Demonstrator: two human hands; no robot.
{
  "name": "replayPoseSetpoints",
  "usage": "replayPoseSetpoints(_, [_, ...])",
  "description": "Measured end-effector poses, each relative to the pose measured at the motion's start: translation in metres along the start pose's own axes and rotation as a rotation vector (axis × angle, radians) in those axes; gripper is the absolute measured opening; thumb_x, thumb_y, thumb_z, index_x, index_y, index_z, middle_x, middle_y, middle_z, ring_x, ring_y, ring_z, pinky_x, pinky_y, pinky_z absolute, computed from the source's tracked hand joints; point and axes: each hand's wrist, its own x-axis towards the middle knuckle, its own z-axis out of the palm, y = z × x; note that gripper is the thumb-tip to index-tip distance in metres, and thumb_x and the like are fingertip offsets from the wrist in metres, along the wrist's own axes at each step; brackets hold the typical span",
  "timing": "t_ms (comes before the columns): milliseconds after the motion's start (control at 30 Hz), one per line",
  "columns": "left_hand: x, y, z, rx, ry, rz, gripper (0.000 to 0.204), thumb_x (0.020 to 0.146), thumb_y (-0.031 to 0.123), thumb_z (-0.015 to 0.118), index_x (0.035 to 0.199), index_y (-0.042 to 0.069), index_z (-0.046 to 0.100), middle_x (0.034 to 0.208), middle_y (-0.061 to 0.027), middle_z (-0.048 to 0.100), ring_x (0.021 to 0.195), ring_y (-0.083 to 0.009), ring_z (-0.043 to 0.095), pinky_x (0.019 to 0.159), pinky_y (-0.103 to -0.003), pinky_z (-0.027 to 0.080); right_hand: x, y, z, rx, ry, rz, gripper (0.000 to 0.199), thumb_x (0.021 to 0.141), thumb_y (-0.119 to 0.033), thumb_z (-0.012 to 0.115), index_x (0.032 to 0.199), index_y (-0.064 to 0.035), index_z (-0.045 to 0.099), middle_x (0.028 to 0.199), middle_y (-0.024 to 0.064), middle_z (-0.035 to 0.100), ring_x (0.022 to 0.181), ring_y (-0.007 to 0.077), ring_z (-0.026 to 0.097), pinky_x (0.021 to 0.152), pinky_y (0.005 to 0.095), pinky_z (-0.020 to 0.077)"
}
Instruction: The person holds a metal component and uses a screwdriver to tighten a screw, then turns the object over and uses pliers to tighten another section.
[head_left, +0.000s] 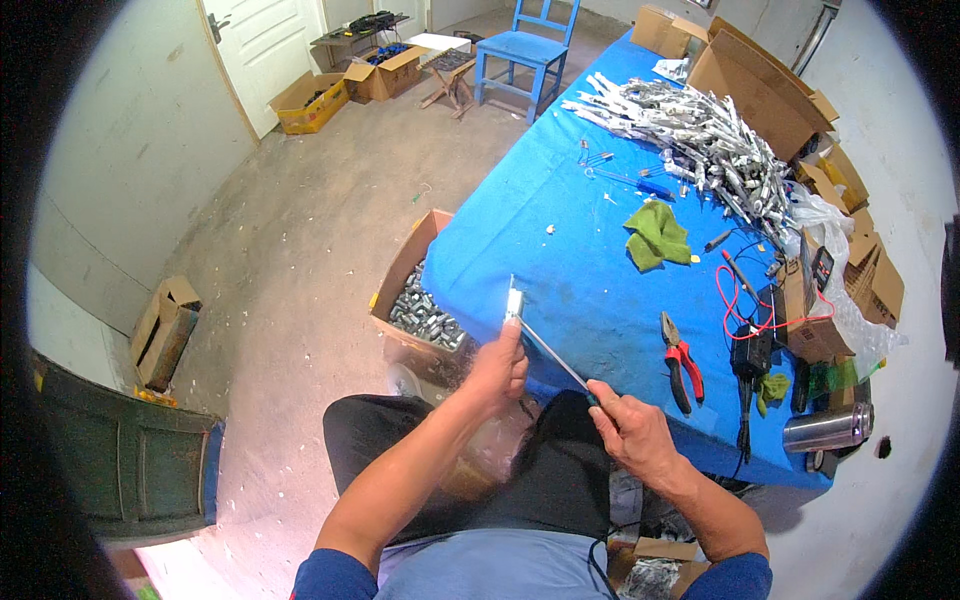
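Observation:
My left hand [500, 370] is closed around a small white and silver part [514, 303], which stands upright above the thumb with a thin wire-like tip on top. My right hand [634, 434] grips a screwdriver [556, 356]; its handle is mostly hidden in the fingers, with a bit of green showing. The long metal shaft slants up and left, and its end meets the white part near my left thumb. Both hands are over the near edge of the blue-covered table [480, 240]. To their right lie pliers [682, 365] with red and black handles.
A large heap of white and silver parts [700, 140] covers the table's far right. Nearer are a green cloth [658, 237], a red cable [728, 300], a black adapter [752, 350] and a steel cup [828, 428]. Left of the table, a cardboard box [402, 330] holds small metal cylinders.

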Motion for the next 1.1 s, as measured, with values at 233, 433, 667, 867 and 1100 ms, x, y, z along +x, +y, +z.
replayPoseSetpoints(233, [-0.004,0.001,0.000,0.074,0.023,-0.013,0.051,0.097,0.057,0.054,0.070,0.018,0.036,0.057,0.0052,0.028,0.044,-0.0093,0.025,0.040,-0.026,0.020,0.022,0.011,-0.036,0.633,-0.326,0.447,0.038,0.098,-0.025,0.061,0.133,-0.0132,0.062,0.074,-0.0009,0.059,0.059,0.0060,0.052,0.053,0.0231,0.0426])
replayPoseSetpoints(433, [-0.001,-0.002,-0.007,0.136,0.024,-0.020,0.052,0.098,0.057,0.051,0.069,0.016,0.037,0.054,0.0035,0.031,0.042,-0.0107,0.025,0.041,-0.028,0.019,0.014,0.031,-0.017,0.405,-0.155,0.127,0.037,0.095,-0.022,0.063,0.130,-0.0080,0.062,0.075,0.0062,0.061,0.065,0.0093,0.056,0.062,0.0278,0.0478])
replayPoseSetpoints(667, [0.002,0.003,-0.007,0.130,-0.004,-0.014,0.049,0.098,0.058,0.052,0.074,0.017,0.040,0.057,0.0049,0.031,0.044,-0.0094,0.026,0.041,-0.026,0.021,0.011,0.023,-0.004,0.335,-0.098,0.128,0.035,0.096,-0.017,0.062,0.130,-0.0075,0.062,0.075,0.0055,0.057,0.068,0.0142,0.054,0.063,0.0290,0.0466])
replayPoseSetpoints(867, [0.005,0.000,-0.009,0.127,-0.004,-0.032,0.049,0.098,0.058,0.052,0.075,0.017,0.040,0.057,0.0052,0.031,0.044,-0.0093,0.027,0.041,-0.026,0.022,0.010,0.012,-0.001,0.001,-0.024,-0.027,0.033,0.093,-0.019,0.063,0.125,-0.0119,0.060,0.075,0.0179,0.065,0.069,0.0378,0.065,0.061,0.0438,0.0510])
replayPoseSetpoints(1100, [0.006,0.002,-0.012,0.082,-0.046,-0.045,0.048,0.096,0.058,0.054,0.075,0.018,0.039,0.058,0.0062,0.031,0.044,-0.0082,0.025,0.041,-0.025,0.022,0.012,0.006,-0.005,0.060,-0.077,0.028,0.034,0.096,-0.015,0.060,0.129,-0.0072,0.060,0.071,0.0112,0.059,0.061,0.0204,0.058,0.059,0.0339,0.0477])
